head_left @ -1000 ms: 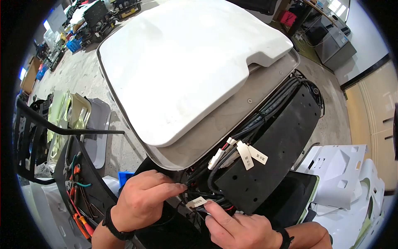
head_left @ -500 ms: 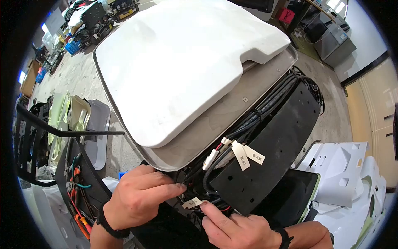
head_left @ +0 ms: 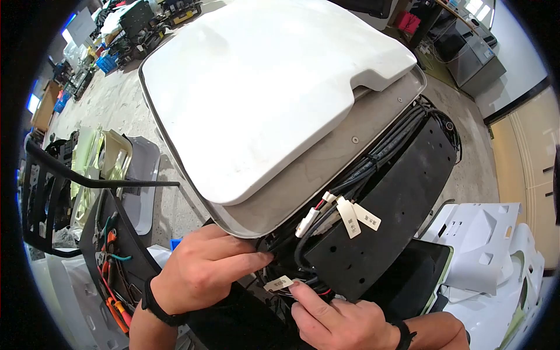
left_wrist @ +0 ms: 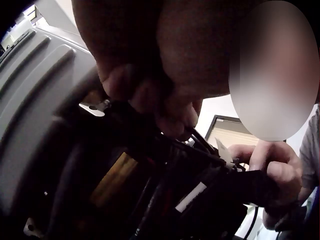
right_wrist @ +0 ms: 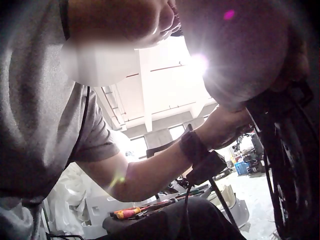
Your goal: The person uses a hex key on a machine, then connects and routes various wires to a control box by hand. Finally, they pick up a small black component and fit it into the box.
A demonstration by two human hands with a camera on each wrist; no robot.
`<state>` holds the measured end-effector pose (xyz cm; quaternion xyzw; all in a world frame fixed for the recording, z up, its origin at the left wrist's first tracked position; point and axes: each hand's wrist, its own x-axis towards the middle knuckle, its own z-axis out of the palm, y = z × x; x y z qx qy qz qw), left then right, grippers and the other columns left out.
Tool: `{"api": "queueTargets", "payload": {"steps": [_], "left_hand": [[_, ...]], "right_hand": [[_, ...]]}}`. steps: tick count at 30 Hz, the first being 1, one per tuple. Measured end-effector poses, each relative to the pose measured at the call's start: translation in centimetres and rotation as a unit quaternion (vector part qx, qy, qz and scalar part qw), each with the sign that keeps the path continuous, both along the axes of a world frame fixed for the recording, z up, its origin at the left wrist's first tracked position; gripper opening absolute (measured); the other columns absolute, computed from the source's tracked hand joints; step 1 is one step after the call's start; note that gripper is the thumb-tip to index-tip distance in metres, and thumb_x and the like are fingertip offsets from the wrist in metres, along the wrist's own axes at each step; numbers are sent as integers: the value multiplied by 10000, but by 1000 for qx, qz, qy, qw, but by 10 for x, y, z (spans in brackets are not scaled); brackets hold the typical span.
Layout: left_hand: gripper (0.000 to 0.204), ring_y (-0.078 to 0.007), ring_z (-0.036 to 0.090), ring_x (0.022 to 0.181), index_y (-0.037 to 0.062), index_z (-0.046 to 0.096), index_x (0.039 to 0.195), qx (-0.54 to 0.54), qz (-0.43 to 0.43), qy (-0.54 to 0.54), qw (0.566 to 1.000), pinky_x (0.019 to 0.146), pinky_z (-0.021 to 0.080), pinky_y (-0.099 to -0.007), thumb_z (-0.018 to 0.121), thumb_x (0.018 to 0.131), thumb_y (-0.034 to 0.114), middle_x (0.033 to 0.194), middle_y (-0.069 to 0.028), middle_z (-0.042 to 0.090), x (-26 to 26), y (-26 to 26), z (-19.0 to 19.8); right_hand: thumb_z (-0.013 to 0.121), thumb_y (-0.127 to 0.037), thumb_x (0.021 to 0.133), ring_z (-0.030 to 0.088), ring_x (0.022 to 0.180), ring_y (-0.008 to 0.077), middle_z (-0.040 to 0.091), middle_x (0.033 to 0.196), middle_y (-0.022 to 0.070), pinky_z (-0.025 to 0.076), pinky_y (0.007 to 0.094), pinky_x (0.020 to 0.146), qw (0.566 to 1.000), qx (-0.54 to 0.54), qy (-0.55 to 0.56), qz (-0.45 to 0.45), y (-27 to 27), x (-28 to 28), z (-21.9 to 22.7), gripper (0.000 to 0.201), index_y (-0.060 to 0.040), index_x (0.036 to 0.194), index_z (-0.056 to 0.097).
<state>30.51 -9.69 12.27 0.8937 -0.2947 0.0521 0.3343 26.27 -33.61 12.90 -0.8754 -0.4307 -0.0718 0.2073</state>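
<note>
Under the white panel (head_left: 262, 87), both hands' fingertips pinch half-hidden black wires (head_left: 291, 274).

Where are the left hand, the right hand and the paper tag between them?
left hand (head_left: 201, 271), head view, back of the hand
right hand (head_left: 341, 321), head view, back of the hand
paper tag (head_left: 279, 283), head view, middle of the white label

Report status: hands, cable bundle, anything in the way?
Left hand pinching black cables under the white panel. Right hand pinching the tagged wire. Black plate crowds the bundle.
</note>
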Motion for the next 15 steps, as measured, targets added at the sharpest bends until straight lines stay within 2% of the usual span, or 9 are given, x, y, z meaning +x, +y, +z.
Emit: {"api": "queueTargets", "payload": {"steps": [2,5,8,15], "left_hand": [[286,-250,625,689,86,721,889,2,1,8,1000,595,482,-348,613,657,-42,763,-61,656,-2,-1,3],[264,-221,569,650,63,708,942,44,-23,21,999,585,458,-331,665,688,1,755,-42,620,-9,1,12],[282,-222,565,647,63,704,957,21,-6,26,999,585,455,-335,673,682,8,735,-45,595,-14,1,5],[347,-235,575,655,63,705,967,11,-4,27,1000,582,460,-336,622,651,-54,730,-57,599,-9,2,-1]], "right_hand": [[622,-155,793,505,494,125,649,1208,99,371,240,414,999,27,-27,-18,2,-1,-6,218,-65,990,644],[634,-158,785,502,494,128,653,1196,92,375,244,418,999,24,-21,-24,2,-2,-5,213,-66,976,651],[635,-157,782,499,496,126,655,1190,84,378,245,422,1000,-3,-12,-18,2,1,4,204,-68,964,655],[634,-152,779,501,502,123,654,1192,76,385,242,431,1000,12,-20,-21,1,1,0,205,-69,966,654]]}}
